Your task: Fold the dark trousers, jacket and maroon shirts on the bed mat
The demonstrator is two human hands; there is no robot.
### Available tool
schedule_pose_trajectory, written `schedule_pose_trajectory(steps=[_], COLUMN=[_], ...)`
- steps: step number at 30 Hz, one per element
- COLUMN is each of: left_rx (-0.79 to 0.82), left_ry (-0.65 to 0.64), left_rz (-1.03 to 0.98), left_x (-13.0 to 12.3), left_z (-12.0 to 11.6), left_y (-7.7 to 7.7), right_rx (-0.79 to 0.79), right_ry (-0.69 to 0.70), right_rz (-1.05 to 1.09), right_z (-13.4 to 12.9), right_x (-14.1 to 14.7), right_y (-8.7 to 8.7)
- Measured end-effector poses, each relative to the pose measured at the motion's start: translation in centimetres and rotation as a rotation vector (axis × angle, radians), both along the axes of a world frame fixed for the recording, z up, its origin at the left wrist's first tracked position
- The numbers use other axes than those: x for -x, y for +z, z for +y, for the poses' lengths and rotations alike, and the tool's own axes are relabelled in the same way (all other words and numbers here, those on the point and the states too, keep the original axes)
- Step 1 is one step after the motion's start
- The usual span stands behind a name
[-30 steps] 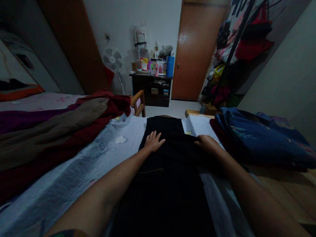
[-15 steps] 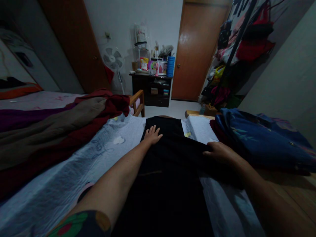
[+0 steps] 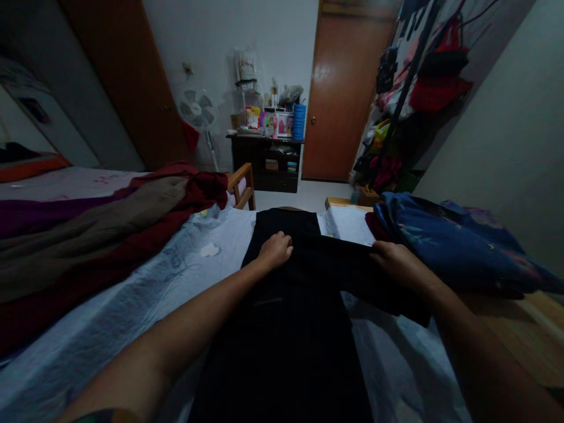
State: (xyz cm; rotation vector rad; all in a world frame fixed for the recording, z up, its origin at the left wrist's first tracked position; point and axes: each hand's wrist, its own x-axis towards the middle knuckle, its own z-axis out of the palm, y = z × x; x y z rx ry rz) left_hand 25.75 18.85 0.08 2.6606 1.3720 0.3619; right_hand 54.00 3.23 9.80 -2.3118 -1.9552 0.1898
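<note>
across the left side of the white-covered surface (image 3: pixel 229 229) lie long red, brown and purple garments (image 3: pixel 154 202); at the right, just beside the right arm, sits a folded blue pile (image 3: pixel 458 241). between them the black garment (image 3: pixel 291 341) is spread, one part drawn out to the right. the left hand (image 3: pixel 277 251) has its fingers curled on the cloth, gripping it; the right hand (image 3: pixel 390 257) grasps the top edge of that part. beyond are a wooden door (image 3: pixel 346 100), a dark cabinet (image 3: pixel 247 161), hanging bags (image 3: pixel 443 82) and a white fan (image 3: pixel 198 110). the garment's near end is cut off below, its folds are lost in black, and the right fingertips are partly hidden.
</note>
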Motion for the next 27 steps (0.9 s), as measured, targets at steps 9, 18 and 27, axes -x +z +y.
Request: schedule_pose_trajectory(steps=[9, 18, 27], left_rx=[0.327, 0.819, 1.323], left_ry=[-0.251, -0.105, 0.095], left_rz=[-0.098, -0.658, -1.27], left_x=[-2.1, -0.7, 2.4], left_z=[-5.3, -3.3, -1.1], left_y=[-1.0, -0.4, 2.8], right_rx=[-0.026, 0.059, 0.056], right_ry=[0.109, 0.376, 0.503], right_rz=[0.224, 0.343, 0.263], right_z=[-1.5, -3.7, -5.2], right_x=[5.7, 13.1, 20.3], right_y=[4.3, 4.3, 1.8])
